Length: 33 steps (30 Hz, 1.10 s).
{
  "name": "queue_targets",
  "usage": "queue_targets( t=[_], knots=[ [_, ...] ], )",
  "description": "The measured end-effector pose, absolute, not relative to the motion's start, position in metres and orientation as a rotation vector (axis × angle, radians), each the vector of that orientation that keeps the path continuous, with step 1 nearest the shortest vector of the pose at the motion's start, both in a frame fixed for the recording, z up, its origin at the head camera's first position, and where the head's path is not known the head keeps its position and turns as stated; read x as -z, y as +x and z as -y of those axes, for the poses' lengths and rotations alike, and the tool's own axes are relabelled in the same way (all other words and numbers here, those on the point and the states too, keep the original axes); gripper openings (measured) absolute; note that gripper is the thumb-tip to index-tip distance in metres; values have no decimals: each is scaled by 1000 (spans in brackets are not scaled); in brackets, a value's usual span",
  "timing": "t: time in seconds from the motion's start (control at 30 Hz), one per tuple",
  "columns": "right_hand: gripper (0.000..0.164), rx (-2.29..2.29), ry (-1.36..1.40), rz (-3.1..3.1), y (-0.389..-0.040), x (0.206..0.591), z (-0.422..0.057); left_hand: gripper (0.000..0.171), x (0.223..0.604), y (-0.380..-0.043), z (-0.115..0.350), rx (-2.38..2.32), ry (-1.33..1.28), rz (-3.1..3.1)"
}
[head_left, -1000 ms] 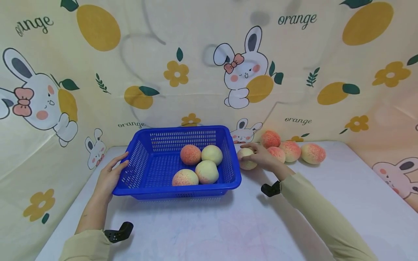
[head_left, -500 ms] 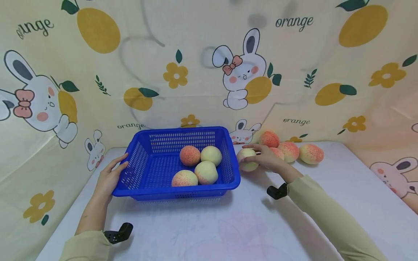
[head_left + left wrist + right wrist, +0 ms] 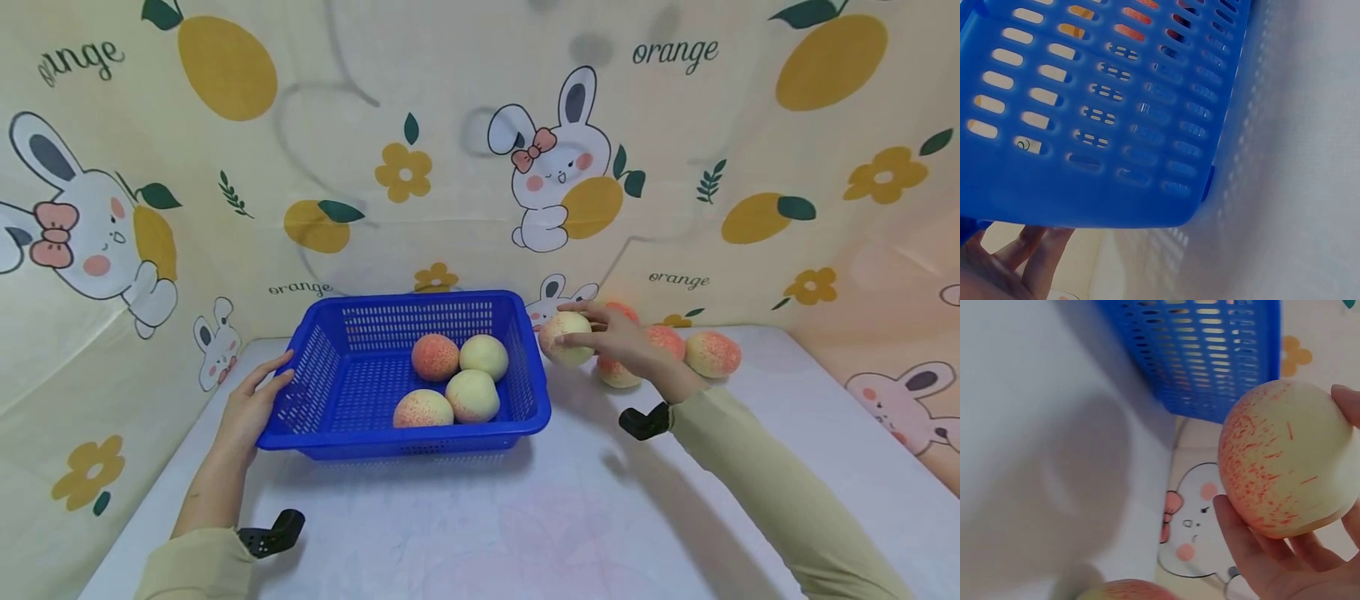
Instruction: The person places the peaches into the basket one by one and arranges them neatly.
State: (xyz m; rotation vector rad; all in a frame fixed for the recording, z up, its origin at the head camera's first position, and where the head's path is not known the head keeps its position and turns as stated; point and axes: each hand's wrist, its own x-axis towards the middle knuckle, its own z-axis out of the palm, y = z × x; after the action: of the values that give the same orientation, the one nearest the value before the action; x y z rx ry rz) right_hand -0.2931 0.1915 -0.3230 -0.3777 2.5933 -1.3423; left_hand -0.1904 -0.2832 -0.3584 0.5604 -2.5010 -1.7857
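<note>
My right hand grips a pale yellow peach with red speckles, lifted off the table beside the basket's right end. In the right wrist view, fingers and thumb curl round that peach. On the left, my left hand holds the rim of a blue plastic basket. From the left wrist, its slotted wall fills much of the view, and the left hand shows only in part at the lower corner. Inside the basket sit a red peach and several paler ones, one being a speckled peach.
Behind and beside the right hand, more red-and-yellow peaches lie on the white table, among them a peach at the far right, partly hiding one another or covered by the hand. A printed cloth backdrop rises behind the table.
The right hand has raised its peach from the table, uncovering part of another peach below the hand. The left hand and the basket have stayed in place.
</note>
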Motion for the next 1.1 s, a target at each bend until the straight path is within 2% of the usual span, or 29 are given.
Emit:
queue_targets(
  t=[0.73, 1.1],
  knots=[
    [61, 1502, -524, -2495, -304, 279, -143, 57, 360, -191, 286, 1781, 557, 2503],
    [57, 1559, -634, -2468, -303, 271, -114, 57, 358, -191, 285, 1776, 536, 2495]
  ],
)
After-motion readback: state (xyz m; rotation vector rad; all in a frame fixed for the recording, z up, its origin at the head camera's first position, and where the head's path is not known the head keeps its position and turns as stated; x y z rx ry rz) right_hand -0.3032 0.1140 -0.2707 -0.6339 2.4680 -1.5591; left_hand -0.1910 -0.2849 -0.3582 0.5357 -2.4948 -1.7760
